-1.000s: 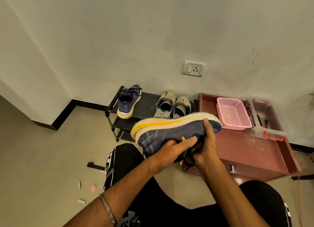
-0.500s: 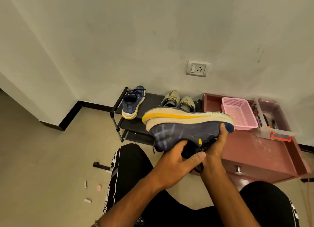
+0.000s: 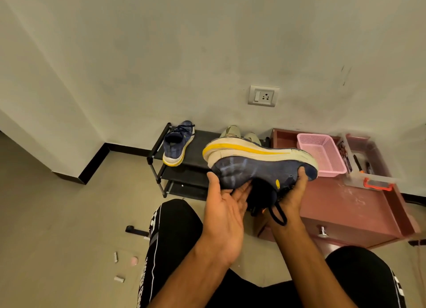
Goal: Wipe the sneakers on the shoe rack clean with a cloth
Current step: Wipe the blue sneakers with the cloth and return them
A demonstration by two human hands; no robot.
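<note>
Above both hands' grip [image 3: 292,192], the sneaker [image 3: 260,165].

Bare forearms [image 3: 297,257], no sleeves showing. Black trousers [image 3: 175,236] with a thin white side stripe and white lettering down each leg.

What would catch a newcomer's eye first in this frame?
A blue sneaker with a yellow-striped sole, held sole-up mid-frame by both hands: left hand under the heel, right hand at the toe. Behind, its mate sits on the black shoe rack; no cloth shows.
</note>
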